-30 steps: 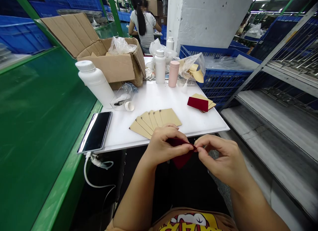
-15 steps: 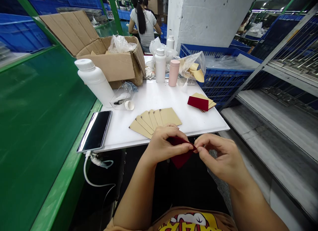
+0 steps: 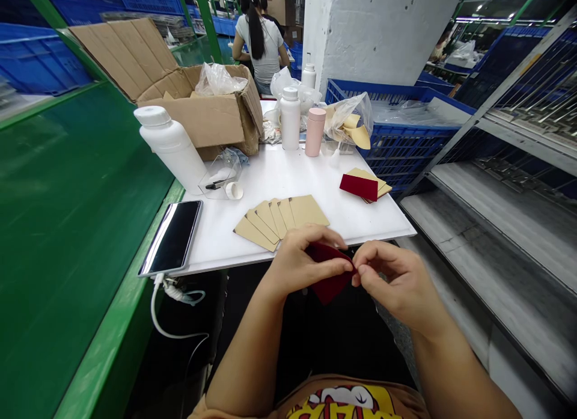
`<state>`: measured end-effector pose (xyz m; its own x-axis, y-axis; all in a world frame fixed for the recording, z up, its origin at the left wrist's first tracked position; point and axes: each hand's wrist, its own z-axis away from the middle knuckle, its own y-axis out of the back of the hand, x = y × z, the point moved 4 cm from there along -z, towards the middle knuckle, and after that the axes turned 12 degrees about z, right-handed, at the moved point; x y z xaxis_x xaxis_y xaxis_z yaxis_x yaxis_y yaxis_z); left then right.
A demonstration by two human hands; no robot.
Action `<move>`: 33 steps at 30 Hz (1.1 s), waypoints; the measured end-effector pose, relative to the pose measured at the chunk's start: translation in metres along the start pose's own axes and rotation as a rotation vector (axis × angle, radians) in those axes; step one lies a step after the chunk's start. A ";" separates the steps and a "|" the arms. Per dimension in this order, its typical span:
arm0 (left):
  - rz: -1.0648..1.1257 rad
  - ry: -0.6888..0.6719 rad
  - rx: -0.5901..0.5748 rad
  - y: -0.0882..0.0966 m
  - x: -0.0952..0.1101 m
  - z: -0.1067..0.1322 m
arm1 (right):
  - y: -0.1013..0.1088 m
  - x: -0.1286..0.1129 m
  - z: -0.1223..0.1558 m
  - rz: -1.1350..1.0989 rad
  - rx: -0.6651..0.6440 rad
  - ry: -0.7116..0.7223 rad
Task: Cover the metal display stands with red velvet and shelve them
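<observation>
A dark red, velvety piece hangs over my lap, just off the table's front edge. My left hand is closed around it, thumb in front and fingers behind. At the piece's right corner, my right hand pinches with thumb and forefinger, close to the left fingertips. A fan of tan cards with dark corners lies on the table beyond my left hand. Farther right, another dark red piece rests on a small stack of tan cards.
The white table bears a tilted white bottle, a clear tray, an upright white bottle, a pink bottle, a cardboard box and a phone. A blue crate and metal rack stand right. A person sits beyond.
My left fingers have lifted slightly off the back of the red piece. The right fingertips have shifted a little at its corner. The things on the table stay in place.
</observation>
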<state>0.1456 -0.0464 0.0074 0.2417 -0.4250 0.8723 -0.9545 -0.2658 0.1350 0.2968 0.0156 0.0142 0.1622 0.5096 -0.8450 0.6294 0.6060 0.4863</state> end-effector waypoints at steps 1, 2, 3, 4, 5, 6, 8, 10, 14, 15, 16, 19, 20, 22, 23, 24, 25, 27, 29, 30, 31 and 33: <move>-0.028 -0.032 0.058 0.001 0.000 -0.001 | -0.001 0.002 0.000 -0.063 0.009 -0.032; -0.071 -0.080 0.128 0.001 0.001 -0.002 | -0.002 0.005 0.000 -0.124 0.033 -0.061; -0.116 -0.133 0.189 0.001 0.003 -0.003 | -0.002 0.007 0.000 -0.176 0.070 -0.080; -0.147 -0.173 0.209 -0.001 0.004 -0.003 | -0.002 0.009 -0.001 -0.217 0.116 -0.090; -0.148 -0.188 0.182 -0.006 0.004 -0.004 | -0.002 0.011 -0.001 -0.242 0.167 -0.092; -0.113 -0.187 0.123 -0.012 0.003 -0.005 | -0.002 0.012 -0.002 -0.254 0.219 -0.086; 0.004 -0.167 0.004 -0.025 0.001 -0.005 | -0.001 0.015 -0.004 -0.254 0.316 -0.068; 0.077 -0.168 -0.001 -0.034 -0.001 -0.004 | 0.000 0.017 -0.006 -0.243 0.393 -0.050; 0.026 -0.203 0.171 -0.042 -0.004 -0.002 | 0.000 0.018 -0.007 -0.149 0.494 -0.071; 0.006 -0.208 0.203 -0.042 -0.005 -0.002 | 0.000 0.017 -0.006 -0.108 0.520 -0.079; -0.009 -0.210 0.224 -0.042 -0.005 -0.002 | 0.000 0.017 -0.006 -0.073 0.545 -0.085; -0.015 -0.203 0.219 -0.042 -0.006 -0.002 | 0.000 0.016 -0.007 -0.029 0.578 -0.102; -0.010 -0.195 0.208 -0.042 -0.006 -0.002 | 0.000 0.016 -0.008 -0.030 0.574 -0.107; -0.009 -0.174 0.204 -0.042 -0.006 -0.002 | -0.001 0.017 -0.009 -0.033 0.565 -0.115; -0.015 -0.162 0.215 -0.042 -0.006 -0.002 | -0.002 0.017 -0.010 -0.033 0.562 -0.117; -0.027 -0.150 0.234 -0.042 -0.006 -0.002 | -0.002 0.018 -0.010 -0.029 0.561 -0.118; -0.042 -0.136 0.256 -0.042 -0.006 -0.002 | -0.003 0.019 -0.010 -0.022 0.561 -0.120; -0.078 -0.108 0.303 -0.043 -0.004 -0.001 | -0.005 0.020 -0.010 0.003 0.555 -0.122; -0.113 -0.078 0.337 -0.043 -0.004 -0.001 | -0.005 0.020 -0.008 0.054 0.557 -0.106; -0.130 -0.061 0.348 -0.043 -0.004 -0.001 | -0.004 0.018 -0.007 0.097 0.581 -0.083; -0.147 -0.045 0.358 -0.042 -0.004 -0.001 | -0.001 0.016 -0.006 0.158 0.619 -0.046; -0.194 -0.019 0.365 -0.039 -0.004 -0.001 | 0.006 0.008 -0.005 0.328 0.694 0.069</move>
<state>0.1819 -0.0337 -0.0012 0.4175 -0.3521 0.8377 -0.7671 -0.6307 0.1172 0.2978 0.0260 0.0115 0.3891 0.6476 -0.6551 0.8936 -0.0927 0.4391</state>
